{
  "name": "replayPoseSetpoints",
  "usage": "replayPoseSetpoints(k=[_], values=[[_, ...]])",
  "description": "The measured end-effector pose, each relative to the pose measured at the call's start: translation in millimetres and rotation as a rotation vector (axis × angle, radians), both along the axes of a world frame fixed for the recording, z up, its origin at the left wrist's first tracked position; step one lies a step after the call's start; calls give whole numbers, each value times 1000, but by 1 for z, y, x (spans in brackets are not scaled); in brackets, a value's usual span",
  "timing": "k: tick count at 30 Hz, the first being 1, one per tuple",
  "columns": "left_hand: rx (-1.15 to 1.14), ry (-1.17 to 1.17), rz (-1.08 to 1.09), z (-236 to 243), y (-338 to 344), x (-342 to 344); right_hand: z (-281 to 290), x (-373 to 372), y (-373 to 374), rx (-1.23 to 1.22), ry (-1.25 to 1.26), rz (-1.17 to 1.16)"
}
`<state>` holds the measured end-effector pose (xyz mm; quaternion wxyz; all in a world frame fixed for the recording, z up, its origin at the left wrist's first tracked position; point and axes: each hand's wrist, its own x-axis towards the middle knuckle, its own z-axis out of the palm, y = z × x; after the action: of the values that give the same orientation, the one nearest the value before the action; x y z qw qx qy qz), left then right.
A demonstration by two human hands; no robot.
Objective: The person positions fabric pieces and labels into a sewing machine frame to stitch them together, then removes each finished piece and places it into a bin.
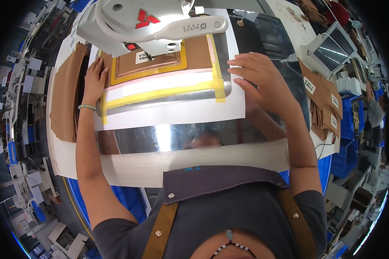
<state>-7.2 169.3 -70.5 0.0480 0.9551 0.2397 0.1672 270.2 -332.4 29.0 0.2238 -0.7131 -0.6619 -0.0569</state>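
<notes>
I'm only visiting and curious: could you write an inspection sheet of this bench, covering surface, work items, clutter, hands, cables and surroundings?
Surface: shiny metal plate, white sheet on it, pale board nearest the person.
Work items: labelled brown piece in a yellow frame, beneath a grey machine head.
Clutter: brown stack at left, labelled brown heap at right.
Hands: left hand left of the frame; right hand at the white sheet's right edge, fingers spread; no grip seen.
Cables: thin dark cable by the heap.
Surroundings: screen and blue bin at right.

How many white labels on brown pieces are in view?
4: a center label under the machine head; at right, on the stacked brown pieces, an upper label, a middle label and a lower label. More may be hidden there.
</notes>
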Motion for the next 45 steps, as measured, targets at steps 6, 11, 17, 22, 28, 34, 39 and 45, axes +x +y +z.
replayPoseSetpoints(k=[6, 11, 17, 22, 28, 34, 39, 45], values=[[-36, -22, -18, -3, 10, 4, -20, 17, -16, 27, 57, -124], [-206, -59, -74, -5, 7, 0, -34, -19, 65, 81, -20, 164], [-800, -195, -115, -2, -14, 16, -55, -63, 140, -9, -190, 206], [-1000, -235, -19, 15, -80, 59, -50, -48, 116, -101, -275, 104], [-963, -309, -231, -15, -87, 99, -40, -24, 83, -152, -242, 64], [-198, -473, -83, -25, -139, 148, -40, -9, 68, -160, -247, -4], [-262, -382, -127, -22, -121, 136, -44, -12, 74, -93, -254, 43], [447, -570, -26, -26, -92, 140, -47, -13, 78, 89, -71, 52]])
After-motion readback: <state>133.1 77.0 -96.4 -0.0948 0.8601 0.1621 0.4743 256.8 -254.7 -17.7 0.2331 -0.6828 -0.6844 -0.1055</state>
